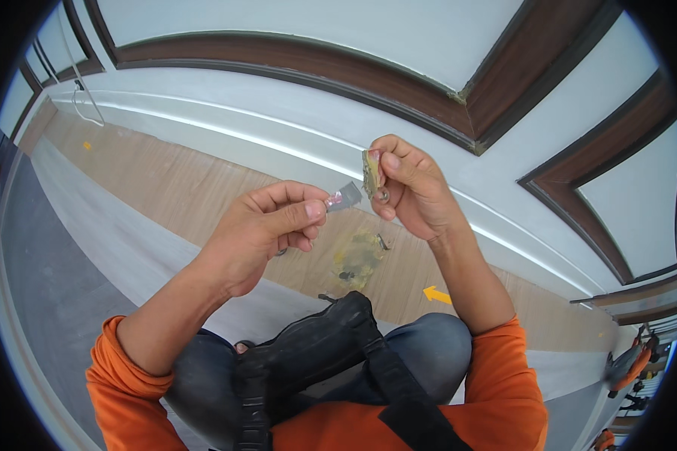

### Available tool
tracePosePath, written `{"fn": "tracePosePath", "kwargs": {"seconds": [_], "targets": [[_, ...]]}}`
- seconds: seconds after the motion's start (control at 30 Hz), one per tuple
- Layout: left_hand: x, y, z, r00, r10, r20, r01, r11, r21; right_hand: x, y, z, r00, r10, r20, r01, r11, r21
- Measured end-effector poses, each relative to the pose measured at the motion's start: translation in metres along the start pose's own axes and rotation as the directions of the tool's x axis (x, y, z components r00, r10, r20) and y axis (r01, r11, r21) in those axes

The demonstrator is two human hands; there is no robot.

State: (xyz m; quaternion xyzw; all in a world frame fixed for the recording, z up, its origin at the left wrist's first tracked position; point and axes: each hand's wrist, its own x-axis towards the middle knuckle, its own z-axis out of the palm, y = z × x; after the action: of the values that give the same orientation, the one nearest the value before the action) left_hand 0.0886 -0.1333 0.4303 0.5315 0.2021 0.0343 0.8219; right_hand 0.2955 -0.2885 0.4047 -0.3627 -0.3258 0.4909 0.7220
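Observation:
My left hand [267,229] pinches a small metal scraper blade [344,198] between thumb and forefinger, its tip pointing right. My right hand [410,188] holds a small flat piece smeared with yellowish filler [370,173] upright, edge-on to the camera. The blade tip almost touches that piece. Both hands are raised in front of a white wall with dark brown trim [429,98]. On the wooden floor below the hands lies a yellowish patch of filler [359,258].
I crouch with knees in dark trousers [429,338] and a black strap harness [316,353] on my chest. A yellow arrow mark [436,295] sits on the wood floor. Other people in orange [632,364] are at the far right.

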Motion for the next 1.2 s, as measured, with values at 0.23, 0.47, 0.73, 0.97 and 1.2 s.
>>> {"fn": "tracePosePath", "kwargs": {"seconds": [0.23, 0.47, 0.73, 0.97, 1.2], "targets": [[-0.014, 0.005, 0.004, 0.997, -0.076, 0.032, 0.076, 0.997, 0.001, 0.009, 0.025, 0.000, 0.976, 0.037, 0.217, -0.093, 0.962, 0.258], [-0.018, 0.001, 0.008, 0.994, -0.090, 0.063, 0.089, 0.996, 0.022, 0.017, 0.046, -0.007, 0.951, -0.020, 0.308, -0.071, 0.957, 0.280], [-0.017, -0.002, 0.009, 0.990, -0.115, 0.081, 0.113, 0.993, 0.029, 0.018, 0.048, -0.004, 0.937, -0.049, 0.345, -0.051, 0.960, 0.275], [-0.016, -0.003, 0.009, 0.990, -0.125, 0.069, 0.121, 0.991, 0.059, 0.015, 0.045, -0.010, 0.939, 0.064, 0.338, -0.110, 0.987, 0.119], [-0.015, -0.005, 0.005, 0.980, -0.162, 0.120, 0.156, 0.986, 0.051, 0.011, 0.041, -0.009, 0.945, 0.060, 0.322, -0.057, 0.998, -0.018]]}}
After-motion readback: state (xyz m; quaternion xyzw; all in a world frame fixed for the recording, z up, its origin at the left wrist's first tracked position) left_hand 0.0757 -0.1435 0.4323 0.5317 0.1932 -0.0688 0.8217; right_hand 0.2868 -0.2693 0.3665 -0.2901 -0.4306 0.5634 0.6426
